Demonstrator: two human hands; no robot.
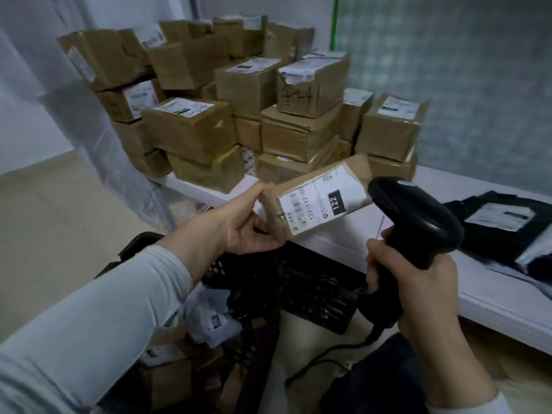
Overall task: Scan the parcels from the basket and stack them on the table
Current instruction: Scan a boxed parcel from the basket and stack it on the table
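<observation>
**White table, piled cartons, one small parcel at the scanner**

A white table (493, 297) runs along a pale wall. Its far end carries a stack of brown cartons (239, 115), several layers deep and unevenly set. On the table's right end lies a dark mailer bag (507, 222) with a white label.

Just in front of the table's near edge, in the air, is the small flat parcel (316, 195), tilted with its label facing the person. The left hand (248, 225) grips one short end, thumb on top and fingers curled underneath. The right hand (418, 288) is wrapped round the handle of the black scanner (418, 216), whose head sits just beside the parcel's other end.

The parcel looks light, being held by one end with one hand. It is stiff cardboard under glossy tape, which may be slick, and its corners look worn. Holding it by the bare short edges seems safest, as that leaves the barcode uncovered.

Below the table edge sits the black lattice basket (313, 288), with a plastic-wrapped packet (212, 315) and a cardboard box (167, 372) inside. How many more lie under the left arm cannot be told. The label's print is blurred apart from "122". Whether the trigger is pressed is hidden. The scanner's cable (328, 360) runs out of sight.
</observation>
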